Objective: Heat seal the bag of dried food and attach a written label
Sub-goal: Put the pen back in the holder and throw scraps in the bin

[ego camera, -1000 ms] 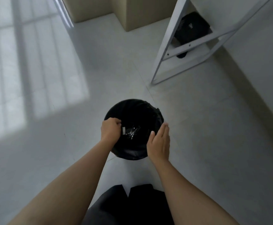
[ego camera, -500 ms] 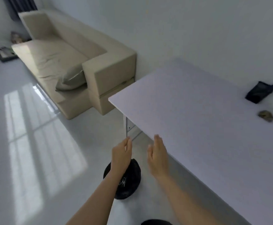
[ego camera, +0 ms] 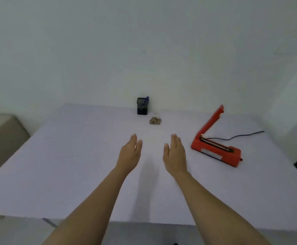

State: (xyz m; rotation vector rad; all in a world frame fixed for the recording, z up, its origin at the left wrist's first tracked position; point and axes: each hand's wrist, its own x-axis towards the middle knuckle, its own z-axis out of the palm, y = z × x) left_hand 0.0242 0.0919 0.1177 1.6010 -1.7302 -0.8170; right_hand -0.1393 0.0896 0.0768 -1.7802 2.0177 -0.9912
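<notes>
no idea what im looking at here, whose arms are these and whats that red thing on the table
This is one picture from a camera worn on a person's head, looking forward and down, so the two bare arms reaching in from the bottom are the wearer's own. There is no robot.

The left hand and right hand are both open, fingers straight, holding nothing, above the white table.

The red thing is a red tabletop heat sealer to the right of the hands. Its lever arm is raised, and a black power cord runs from it to the right.

At the far edge, against the wall, stands a black mesh pen holder with a blue pen in it. Just in front of it lies a small bag of brownish dried food.

No label is visible.
</notes>
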